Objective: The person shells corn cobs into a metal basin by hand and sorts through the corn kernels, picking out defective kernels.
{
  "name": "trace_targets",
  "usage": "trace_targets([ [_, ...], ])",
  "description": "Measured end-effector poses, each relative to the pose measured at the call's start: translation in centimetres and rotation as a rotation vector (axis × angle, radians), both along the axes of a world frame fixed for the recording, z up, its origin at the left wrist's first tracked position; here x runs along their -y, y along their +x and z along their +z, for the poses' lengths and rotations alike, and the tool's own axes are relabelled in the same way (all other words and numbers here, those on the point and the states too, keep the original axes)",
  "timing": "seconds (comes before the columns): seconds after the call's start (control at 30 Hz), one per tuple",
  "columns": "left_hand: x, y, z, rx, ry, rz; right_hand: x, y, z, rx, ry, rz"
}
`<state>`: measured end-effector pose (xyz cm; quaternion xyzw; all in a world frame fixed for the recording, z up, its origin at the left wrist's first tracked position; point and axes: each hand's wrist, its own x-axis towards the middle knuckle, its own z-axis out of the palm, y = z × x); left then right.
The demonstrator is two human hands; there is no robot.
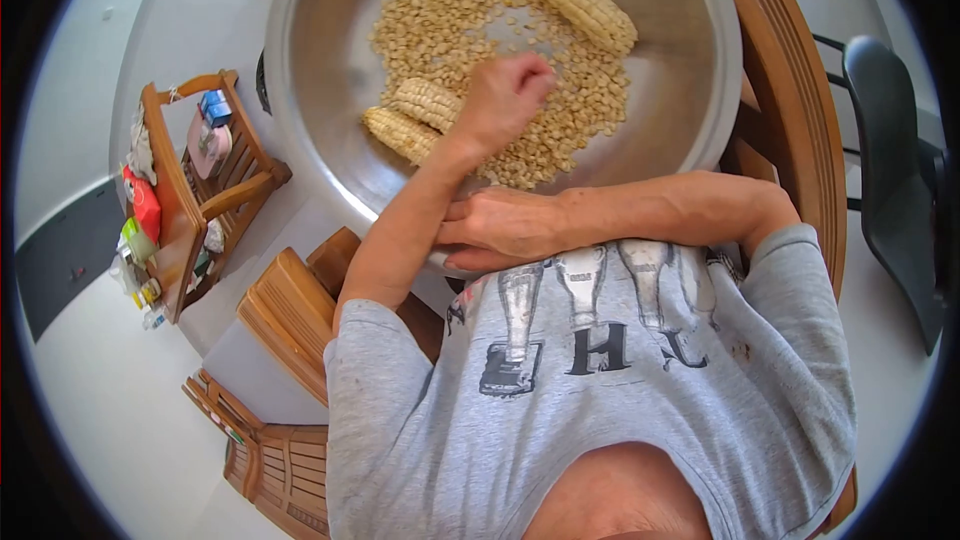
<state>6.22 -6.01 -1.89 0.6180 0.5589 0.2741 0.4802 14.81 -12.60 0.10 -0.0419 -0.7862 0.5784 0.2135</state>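
Inside a wide metal basin (690, 90), loose corn kernels (430, 20) are spread in a ring around a patch of bare metal. One corn cob (582, 6) lies at the upper right, and two more cobs (400, 134) lie side by side at the lower left. Over the kernels is my left hand (508, 98), its fingers curled together; what they hold, if anything, is hidden. My right hand (505, 224) rests at the basin's near rim with fingers stretched out, their tips partly covered by my left forearm.
To the left stands a wooden chair (180, 200) with bags and small packages. Another wooden chair (285, 465) is at the lower left. A wooden chair back (795, 90) is close by the basin's right side, with a black chair (885, 160) beyond it.
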Motion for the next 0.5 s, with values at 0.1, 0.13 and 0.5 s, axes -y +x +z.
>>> trace_targets([
  [0.1,0.5,0.9,0.2,-0.159,0.105,-0.142,-2.1,1.1,2.9,0.012,-0.197,0.145],
  [0.13,0.6,1.2,-0.1,-0.155,0.096,-0.135,-2.9,1.3,3.8,0.006,-0.076,-0.007],
  [0.5,3.7,6.7,1.9,-0.118,0.244,-0.502,-15.6,1.2,-0.3,0.514,0.415,-0.278],
])
